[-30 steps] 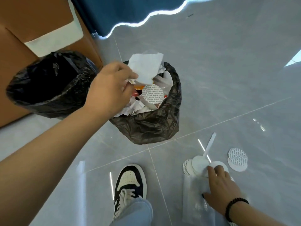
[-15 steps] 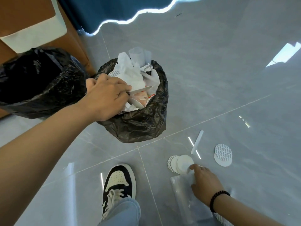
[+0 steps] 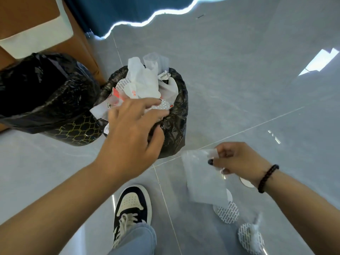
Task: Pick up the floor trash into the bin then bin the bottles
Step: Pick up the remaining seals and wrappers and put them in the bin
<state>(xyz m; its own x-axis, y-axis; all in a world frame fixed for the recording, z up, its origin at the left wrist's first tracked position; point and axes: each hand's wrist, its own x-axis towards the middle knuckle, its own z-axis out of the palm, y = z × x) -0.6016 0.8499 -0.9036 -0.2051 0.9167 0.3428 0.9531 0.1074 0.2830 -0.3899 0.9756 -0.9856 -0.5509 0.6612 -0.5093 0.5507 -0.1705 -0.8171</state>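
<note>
1. The left hand [image 3: 131,133] hangs over the near rim of the full bin [image 3: 176,115], fingers spread and nearly straight, holding nothing; its fingertips [image 3: 156,103] reach the paper trash [image 3: 145,83] heaped at the top.
2. The right hand [image 3: 239,161], with a dark bead bracelet [image 3: 267,178] at the wrist, is lifted above the floor [image 3: 239,70] just right of the bin. Its thumb and fingers pinch the top corner of a clear plastic bag [image 3: 204,179], which hangs down from that pinch and looks blurred.
3. The full bin is lined with a black bag, and white wrappers and a printed round seal stick up past its rim.
4. A second bin [image 3: 46,100], also lined in black with a patterned side showing low down, stands touching the first on its left; what it holds cannot be seen.
5. Round white seals [image 3: 229,212] with a printed pattern lie on the grey floor tiles below the hanging bag, and another one [image 3: 250,238] lies nearer the lower right, partly under a blurred clear scrap.
6. A black and cream shoe [image 3: 131,208] with a jeans leg above it stands on the floor between the two arms.
7. A brown cardboard box [image 3: 22,21] sits behind the second bin.
</note>
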